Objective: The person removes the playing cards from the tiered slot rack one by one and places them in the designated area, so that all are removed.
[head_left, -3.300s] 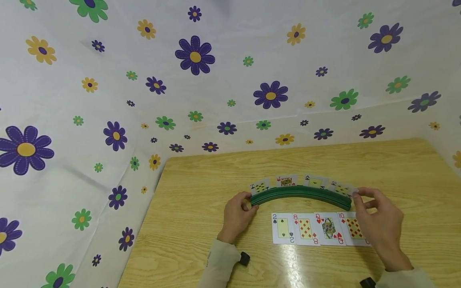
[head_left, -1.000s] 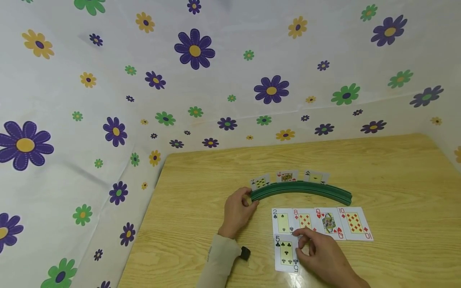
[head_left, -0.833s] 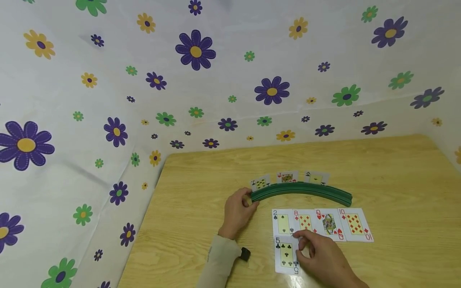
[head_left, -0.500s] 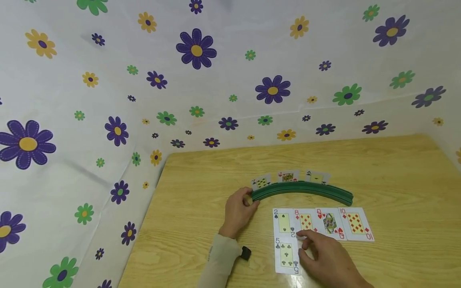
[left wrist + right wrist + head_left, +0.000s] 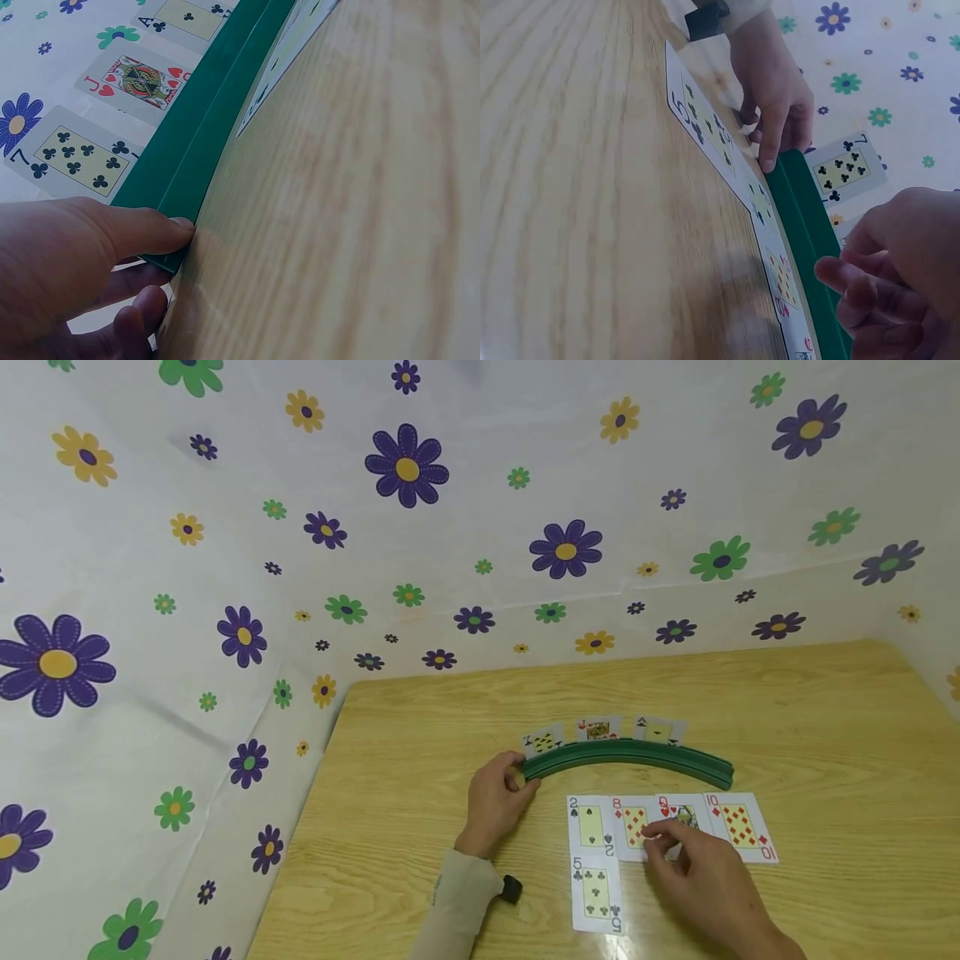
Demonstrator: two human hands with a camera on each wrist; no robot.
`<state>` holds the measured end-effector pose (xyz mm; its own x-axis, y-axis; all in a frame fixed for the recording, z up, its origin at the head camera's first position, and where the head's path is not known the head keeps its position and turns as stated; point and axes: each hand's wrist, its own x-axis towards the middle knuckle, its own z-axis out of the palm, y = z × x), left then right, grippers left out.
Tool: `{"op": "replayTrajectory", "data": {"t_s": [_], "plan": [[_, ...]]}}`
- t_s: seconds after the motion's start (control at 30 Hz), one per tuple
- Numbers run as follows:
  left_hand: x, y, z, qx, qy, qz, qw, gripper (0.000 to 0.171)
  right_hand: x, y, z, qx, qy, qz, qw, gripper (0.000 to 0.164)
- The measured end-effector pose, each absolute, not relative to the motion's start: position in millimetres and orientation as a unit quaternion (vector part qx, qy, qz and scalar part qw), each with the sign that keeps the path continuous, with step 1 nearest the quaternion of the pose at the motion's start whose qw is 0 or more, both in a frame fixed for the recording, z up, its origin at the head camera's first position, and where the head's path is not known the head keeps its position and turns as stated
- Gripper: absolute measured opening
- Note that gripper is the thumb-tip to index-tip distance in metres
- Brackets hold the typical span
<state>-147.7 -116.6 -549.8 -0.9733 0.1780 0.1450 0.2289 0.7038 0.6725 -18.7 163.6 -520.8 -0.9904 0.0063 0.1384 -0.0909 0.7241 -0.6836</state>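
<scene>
My left hand [image 5: 497,802] pinches the left end of the curved green card holder [image 5: 630,750] between thumb and fingers; the left wrist view shows the thumb [image 5: 154,231] on its front edge. Standing in the holder are the seven of clubs [image 5: 81,159], the jack of hearts [image 5: 139,81] and the ace of clubs [image 5: 187,21]. My right hand [image 5: 705,877], fingers loosely bent with nothing between them, is over the lower edges of the eight of diamonds [image 5: 633,814] and the partly hidden queen of hearts [image 5: 684,814]. To its left lies the five of clubs [image 5: 597,895], face up.
The two of spades [image 5: 590,825] lies directly above the five, starting a row that ends with the ten of diamonds [image 5: 741,827]. All rest on a wooden table [image 5: 405,760]. Flower-printed white sheeting [image 5: 465,527] rises behind and at the sides.
The right hand took the five of clubs from the holder's right end, laid it below the two of spades, adjusted it, let go and moved right. The left hand stayed on the holder.
</scene>
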Motion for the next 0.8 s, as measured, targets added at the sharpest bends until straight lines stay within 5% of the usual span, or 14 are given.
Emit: {"op": "replayTrajectory", "data": {"t_s": [0.17,0.47,0.8], "plan": [[-147.7,-118.0,-550.7,-0.113,-0.921,-0.372,0.036,0.033,-27.0,165.3,-516.7,0.013,-0.923,0.375,0.085,0.013],[-146.9,-117.0,-550.0,-0.116,-0.92,-0.373,0.039,0.032,-52.4,184.3,-515.8,0.061,-0.901,0.351,0.248,0.032],[-146.9,-115.8,-552.2,-0.114,-0.92,-0.372,0.043,0.033,-86.6,212.8,-505.8,0.05,-0.884,0.347,0.31,0.049]]}}
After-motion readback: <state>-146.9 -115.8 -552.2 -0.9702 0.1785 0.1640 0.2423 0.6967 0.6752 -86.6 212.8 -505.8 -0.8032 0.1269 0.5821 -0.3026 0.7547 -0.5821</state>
